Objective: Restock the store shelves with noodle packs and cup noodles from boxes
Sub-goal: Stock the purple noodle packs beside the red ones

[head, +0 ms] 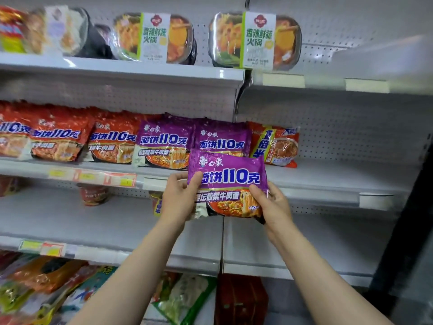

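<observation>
I log: left hand point(179, 195) and right hand point(273, 202) pinch purple noodle pack point(228, 181) by its sides, in front of middle shelf point(328, 177) | risk: slick wrapper slips; pushing in topples upright purple packs point(221, 139) behind.
</observation>
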The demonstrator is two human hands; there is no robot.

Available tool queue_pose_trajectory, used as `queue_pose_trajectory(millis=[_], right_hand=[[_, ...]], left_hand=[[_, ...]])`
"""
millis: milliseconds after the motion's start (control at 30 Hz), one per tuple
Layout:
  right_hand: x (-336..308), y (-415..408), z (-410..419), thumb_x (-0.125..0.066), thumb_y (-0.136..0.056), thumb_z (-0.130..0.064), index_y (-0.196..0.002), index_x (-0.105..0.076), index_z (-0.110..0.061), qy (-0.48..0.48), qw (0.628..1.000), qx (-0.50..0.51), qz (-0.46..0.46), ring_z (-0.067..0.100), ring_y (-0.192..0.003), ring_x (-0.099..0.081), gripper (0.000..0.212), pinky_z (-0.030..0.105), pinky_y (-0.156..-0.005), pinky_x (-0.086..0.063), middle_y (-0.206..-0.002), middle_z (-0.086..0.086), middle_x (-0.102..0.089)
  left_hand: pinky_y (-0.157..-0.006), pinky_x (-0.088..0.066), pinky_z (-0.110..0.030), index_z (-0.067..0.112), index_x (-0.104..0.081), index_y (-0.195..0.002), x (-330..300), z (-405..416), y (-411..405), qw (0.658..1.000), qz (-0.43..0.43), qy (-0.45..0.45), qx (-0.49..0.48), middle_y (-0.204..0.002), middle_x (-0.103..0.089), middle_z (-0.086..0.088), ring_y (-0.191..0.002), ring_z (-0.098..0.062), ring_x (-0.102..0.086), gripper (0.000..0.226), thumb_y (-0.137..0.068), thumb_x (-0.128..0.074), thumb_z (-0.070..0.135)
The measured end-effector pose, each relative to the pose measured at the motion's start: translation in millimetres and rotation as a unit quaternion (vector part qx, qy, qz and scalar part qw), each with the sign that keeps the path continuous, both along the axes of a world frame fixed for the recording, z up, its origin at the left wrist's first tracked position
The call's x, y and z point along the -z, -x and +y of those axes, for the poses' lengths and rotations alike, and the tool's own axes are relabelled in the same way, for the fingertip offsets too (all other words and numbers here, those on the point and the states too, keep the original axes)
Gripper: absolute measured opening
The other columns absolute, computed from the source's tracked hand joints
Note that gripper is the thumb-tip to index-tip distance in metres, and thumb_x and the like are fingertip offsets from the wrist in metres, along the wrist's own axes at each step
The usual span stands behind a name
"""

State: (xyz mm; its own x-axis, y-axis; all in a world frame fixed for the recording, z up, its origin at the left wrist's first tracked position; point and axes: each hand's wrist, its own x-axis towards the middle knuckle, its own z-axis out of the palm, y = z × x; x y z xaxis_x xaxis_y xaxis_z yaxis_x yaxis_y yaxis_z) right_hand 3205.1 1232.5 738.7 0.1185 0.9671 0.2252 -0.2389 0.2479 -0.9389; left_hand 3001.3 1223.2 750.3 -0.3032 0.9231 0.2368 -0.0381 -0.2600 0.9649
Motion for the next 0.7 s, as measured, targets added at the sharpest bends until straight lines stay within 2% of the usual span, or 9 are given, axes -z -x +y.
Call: queue_pose_trajectory(millis=[100,200,233,333,400,467,533,633,700], right_hand=[[-21.4,7.7,21.2,-0.076,-0.089,-0.022,-0.118,-0.064,-0.021,-0.013,1.0,0.021,-0.02,0.018,-0.09,-0.076,0.031,0.034,-0.074,-0.062,-0.101,0.001,-0.078],[-35.8,14.9,40.2,-0.074,-0.091,-0.023,-0.118,-0.063,-0.02,-0.024,0.998,0.027,-0.044,0.015,-0.089,-0.076,0.028,0.03,-0.071,-0.061,-0.103,0.001,-0.078],[-38.5,17.2,46.5,-0.073,-0.092,-0.022,-0.118,-0.063,-0.019,-0.027,0.998,0.031,-0.05,0.013,-0.088,-0.076,0.028,0.027,-0.068,-0.06,-0.104,0.0,-0.077],[-42.0,24.9,68.3,-0.071,-0.093,-0.018,-0.122,-0.061,-0.018,-0.032,0.997,0.051,-0.057,0.006,-0.083,-0.075,0.03,0.02,-0.062,-0.057,-0.105,-0.001,-0.074],[-43.8,29.7,82.0,-0.072,-0.093,-0.018,-0.127,-0.059,-0.019,-0.033,0.996,0.066,-0.057,0.006,-0.083,-0.075,0.037,0.021,-0.064,-0.058,-0.107,-0.001,-0.073],[-47.9,34.1,94.0,-0.073,-0.092,-0.02,-0.131,-0.059,-0.018,-0.033,0.994,0.085,-0.062,0.011,-0.088,-0.075,0.041,0.024,-0.068,-0.06,-0.109,-0.001,-0.073],[-52.7,36.6,105.2,-0.074,-0.092,-0.023,-0.131,-0.06,-0.016,-0.032,0.991,0.106,-0.073,0.012,-0.09,-0.074,0.042,0.027,-0.071,-0.061,-0.107,-0.002,-0.073],[-58.8,37.1,114.8,-0.075,-0.091,-0.026,-0.131,-0.061,-0.017,-0.024,0.988,0.128,-0.079,0.015,-0.089,-0.075,0.044,0.033,-0.076,-0.063,-0.106,-0.002,-0.074],[-61.0,38.3,120.3,-0.074,-0.092,-0.025,-0.128,-0.061,-0.021,-0.025,0.986,0.141,-0.086,0.011,-0.085,-0.073,0.039,0.025,-0.067,-0.06,-0.102,-0.006,-0.072]], left_hand=[[-0.081,-0.057,-0.035,0.022,-0.044,-0.124,-14.3,16.7,12.1,0.998,0.049,-0.007,0.049,-0.113,-0.068,0.0,-0.096,-0.015,-0.071,0.057,-0.082,-0.083,0.026],[-0.095,-0.056,-0.043,0.022,-0.044,-0.132,-29.0,35.5,22.5,0.995,0.085,-0.029,0.045,-0.119,-0.066,0.001,-0.107,-0.017,-0.067,0.07,-0.077,-0.087,0.019],[-0.094,-0.055,-0.04,0.021,-0.044,-0.135,-34.4,40.9,25.1,0.994,0.098,-0.039,0.041,-0.12,-0.063,0.003,-0.107,-0.014,-0.065,0.072,-0.077,-0.087,0.017],[-0.074,-0.049,-0.02,0.017,-0.039,-0.145,-48.7,59.4,32.6,0.989,0.125,-0.064,0.043,-0.117,-0.053,0.008,-0.088,0.004,-0.053,0.079,-0.08,-0.084,0.013],[-0.064,-0.041,-0.01,0.015,-0.037,-0.148,-54.3,73.1,35.8,0.986,0.141,-0.075,0.046,-0.114,-0.046,0.01,-0.079,0.008,-0.046,0.08,-0.082,-0.082,0.012],[-0.056,-0.039,-0.006,0.015,-0.037,-0.148,-59.5,87.4,39.5,0.983,0.157,-0.081,0.048,-0.113,-0.046,0.01,-0.076,0.013,-0.042,0.076,-0.084,-0.08,0.013],[-0.063,-0.041,-0.008,0.016,-0.038,-0.147,-65.3,102.4,42.9,0.981,0.168,-0.08,0.054,-0.117,-0.051,0.007,-0.079,0.013,-0.045,0.075,-0.085,-0.08,0.014],[-0.087,-0.048,-0.026,0.018,-0.036,-0.148,-69.3,118.9,44.4,0.98,0.172,-0.075,0.068,-0.127,-0.054,0.001,-0.092,-0.006,-0.055,0.077,-0.084,-0.08,0.017],[-0.095,-0.05,-0.034,0.018,-0.036,-0.148,-69.0,128.8,45.5,0.979,0.175,-0.078,0.076,-0.129,-0.057,0.0,-0.098,-0.011,-0.056,0.078,-0.084,-0.08,0.019]])
